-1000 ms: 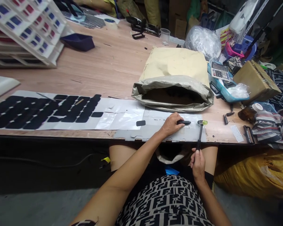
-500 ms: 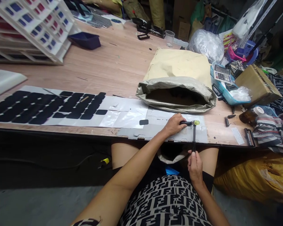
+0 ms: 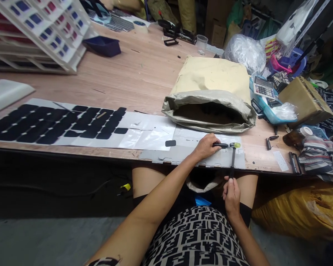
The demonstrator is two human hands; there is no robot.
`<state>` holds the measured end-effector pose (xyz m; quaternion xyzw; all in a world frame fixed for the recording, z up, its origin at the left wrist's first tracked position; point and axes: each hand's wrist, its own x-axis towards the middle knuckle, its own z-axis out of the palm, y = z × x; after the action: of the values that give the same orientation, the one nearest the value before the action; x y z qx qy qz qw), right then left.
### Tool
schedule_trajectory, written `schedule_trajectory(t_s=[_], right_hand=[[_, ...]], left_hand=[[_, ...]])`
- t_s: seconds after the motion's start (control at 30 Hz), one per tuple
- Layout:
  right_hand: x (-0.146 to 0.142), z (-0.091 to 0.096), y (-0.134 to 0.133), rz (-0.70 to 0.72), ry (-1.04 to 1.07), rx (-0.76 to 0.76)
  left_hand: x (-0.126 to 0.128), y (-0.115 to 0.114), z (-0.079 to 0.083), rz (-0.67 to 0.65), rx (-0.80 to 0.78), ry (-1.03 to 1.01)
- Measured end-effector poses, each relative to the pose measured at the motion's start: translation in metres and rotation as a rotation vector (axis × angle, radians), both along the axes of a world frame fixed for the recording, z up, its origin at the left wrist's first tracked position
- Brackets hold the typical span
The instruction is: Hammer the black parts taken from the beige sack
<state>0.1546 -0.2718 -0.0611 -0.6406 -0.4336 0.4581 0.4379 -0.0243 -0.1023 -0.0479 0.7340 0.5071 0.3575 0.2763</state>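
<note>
Under my left hand (image 3: pixel 206 146), a slim black plastic piece (image 3: pixel 221 145) is held against the grey board (image 3: pixel 180 157) at the table's front edge; its free end points right. My right hand (image 3: pixel 232 192) is closed round the dark handle of a small hammer (image 3: pixel 232 159). The hammer's head, with a yellow-green face, lies just right of the black piece, a narrow gap between them. Behind my left hand, a woven sack (image 3: pixel 211 75) rests with its dark mouth towards me. A black rounded patch (image 3: pixel 170 143) lies on the white sheet to the left.
Rows of black rounded patches (image 3: pixel 50 123) cover the white sheet at left. A white rack (image 3: pixel 58 48) and a dark blue tray (image 3: pixel 104 46) stand behind. At right are a calculator (image 3: pixel 263 87), a blue basket (image 3: pixel 280 117), a cardboard box (image 3: pixel 308 99) and a brown bottle (image 3: pixel 294 137).
The hammer head has shifted slightly right, off the end of the black piece it was against. My left hand keeps its hold. The whole view has shifted a little.
</note>
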Motion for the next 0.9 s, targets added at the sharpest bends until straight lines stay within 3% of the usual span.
schedule_trajectory(t_s=[0.2,0.3,0.4,0.5,0.63,0.77,0.83,0.9], right_hand=[[0.006,-0.007,0.002,-0.089,0.104,-0.019],[0.006,-0.009,0.002,-0.084,0.124,-0.018],[0.006,-0.009,0.001,-0.077,0.109,-0.023],[0.006,-0.009,0.001,-0.062,0.082,-0.012],[0.005,-0.009,0.002,-0.059,0.095,-0.006],[0.004,-0.009,0.003,-0.069,0.096,-0.02],[0.005,-0.009,0.003,-0.065,0.092,-0.021],[0.005,-0.01,0.003,-0.059,0.089,-0.021]], left_hand=[[-0.001,0.002,0.001,-0.023,0.026,-0.028],[-0.003,-0.009,0.008,-0.086,0.081,-0.126],[-0.008,-0.043,0.015,-0.156,0.096,-0.216],[-0.013,-0.091,0.008,-0.251,0.05,-0.24],[-0.017,-0.139,-0.025,-0.266,-0.132,-0.119],[-0.018,-0.147,-0.056,-0.055,-0.463,0.157],[-0.019,-0.143,-0.053,-0.057,-0.563,0.266],[-0.02,-0.135,-0.035,-0.196,-0.573,0.243]])
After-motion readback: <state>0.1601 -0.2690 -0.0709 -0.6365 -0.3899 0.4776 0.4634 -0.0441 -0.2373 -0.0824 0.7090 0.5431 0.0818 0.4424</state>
